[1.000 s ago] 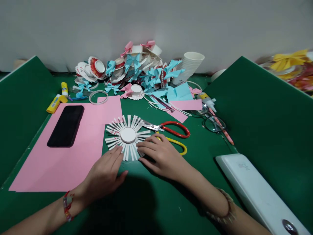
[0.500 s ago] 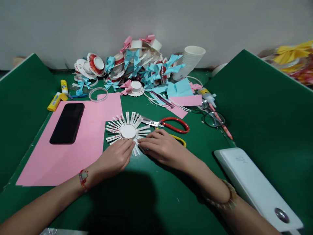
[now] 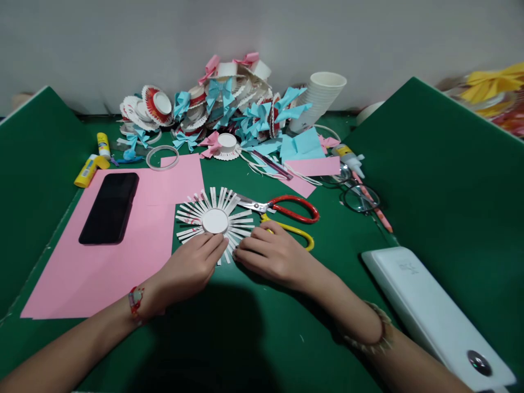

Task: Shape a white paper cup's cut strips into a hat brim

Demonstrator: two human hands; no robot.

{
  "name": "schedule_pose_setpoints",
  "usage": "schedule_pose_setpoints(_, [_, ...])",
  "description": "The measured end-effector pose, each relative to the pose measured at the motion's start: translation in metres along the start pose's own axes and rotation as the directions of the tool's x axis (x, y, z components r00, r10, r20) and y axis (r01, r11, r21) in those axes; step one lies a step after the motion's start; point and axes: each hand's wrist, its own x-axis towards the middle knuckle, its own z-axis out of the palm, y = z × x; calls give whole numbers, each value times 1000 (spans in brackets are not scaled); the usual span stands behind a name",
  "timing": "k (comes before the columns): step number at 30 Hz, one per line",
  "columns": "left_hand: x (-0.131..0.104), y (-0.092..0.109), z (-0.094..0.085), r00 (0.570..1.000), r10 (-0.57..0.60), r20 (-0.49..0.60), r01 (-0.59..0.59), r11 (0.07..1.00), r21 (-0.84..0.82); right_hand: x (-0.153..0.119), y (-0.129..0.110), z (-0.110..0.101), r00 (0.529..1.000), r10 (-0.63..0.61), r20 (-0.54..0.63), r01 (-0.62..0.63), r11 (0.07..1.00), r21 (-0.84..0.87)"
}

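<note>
A white paper cup [image 3: 215,220], cut into strips that fan out flat around its round base, lies on the green table. My left hand [image 3: 199,263] is closed at its near edge, fingers bunched on the strips just below the base. My right hand [image 3: 275,255] has its fingers curled together, the tips at the strips on the lower right side; the exact pinch is partly hidden. Just behind my right hand lie scissors [image 3: 266,206] with one red and one yellow handle, blades tucked against the strips.
A black phone [image 3: 109,208] rests on pink paper [image 3: 61,284] at left, near glue sticks [image 3: 87,172] and a tape ring [image 3: 162,158]. Bow-trimmed cup hats [image 3: 221,112] and stacked cups [image 3: 321,98] stand behind. Glasses [image 3: 361,197] and a white power bank [image 3: 438,316] lie right.
My right hand has shifted slightly right and down, its fingers more curled. My left hand stays at the cup's near edge. The view has moved a little.
</note>
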Motion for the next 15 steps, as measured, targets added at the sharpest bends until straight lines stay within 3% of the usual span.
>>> schedule_pose_setpoints(5, [-2, -2, -1, 993, 9, -117, -14, 999, -41, -2, -1, 4, 1000, 7, 2, -7, 1000, 17])
schedule_pose_setpoints(10, [-3, -2, -4, 953, -26, -302, 27, 1000, -1, -3, -1, 5, 998, 24, 65, -30, 995, 97])
schedule_pose_setpoints(12, [-3, -3, -5, 948, -39, -317, 52, 998, 30, -2, -2, 5, 996, 33, 82, -42, 992, 120])
schedule_pose_setpoints(15, [-2, -5, -5, 969, -73, -237, 84, 996, 38, -2, -2, 5, 994, 46, 99, -59, 990, 125])
